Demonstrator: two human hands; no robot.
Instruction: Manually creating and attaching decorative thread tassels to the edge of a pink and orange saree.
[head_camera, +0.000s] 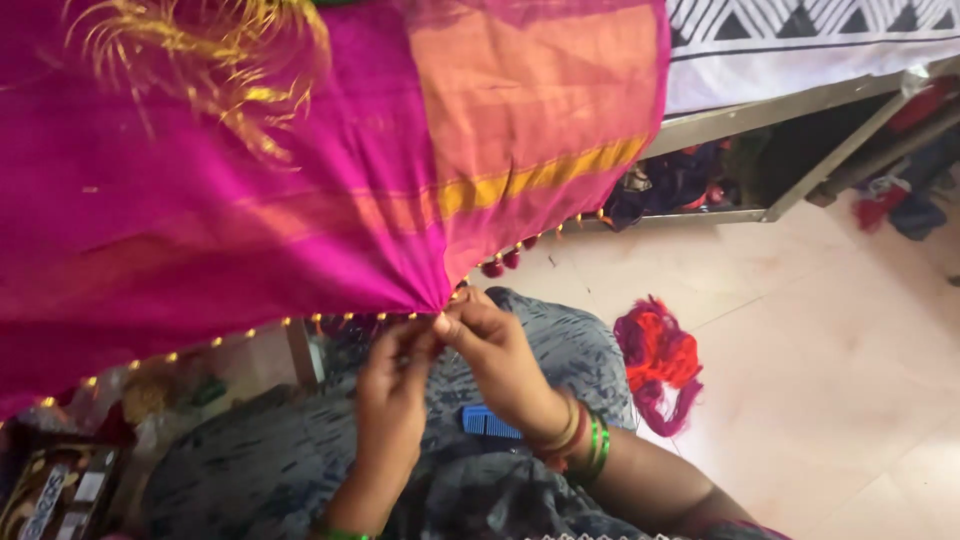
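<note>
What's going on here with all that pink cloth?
A seated person holds the lower edge of a large magenta cloth with both hands. The right hand and left hand pinch the same spot on its hem, which carries a row of small gold beads and dark red tassels. A blue comb rests on the lap, and a bundle of red and pink thread lies on the tiled floor.

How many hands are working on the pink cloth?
2. The left hand is below the pink cloth, at its beaded edge; the right hand pinches that edge beside it. No other hands show.
</note>
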